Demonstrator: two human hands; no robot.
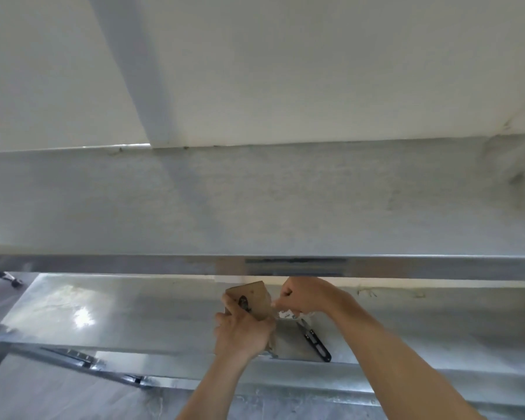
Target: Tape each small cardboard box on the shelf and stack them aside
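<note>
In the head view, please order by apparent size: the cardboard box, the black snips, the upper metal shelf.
1. upper metal shelf, by far
2. cardboard box, partly covered by the left hand
3. black snips; the thin shape makes this ranking against the box somewhat unsure.

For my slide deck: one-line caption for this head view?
Left hand grips a small cardboard box on a steel shelf; right hand pinches at its edge, snips nearby.

Box (249, 298) print blurred; tape roll (288, 314) mostly hidden

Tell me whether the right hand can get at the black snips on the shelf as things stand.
Probably yes, once it lets go. The snips lie bare on the shelf just below the right hand, nothing over them; but its fingers seem to pinch tape beside the cardboard box.
</note>
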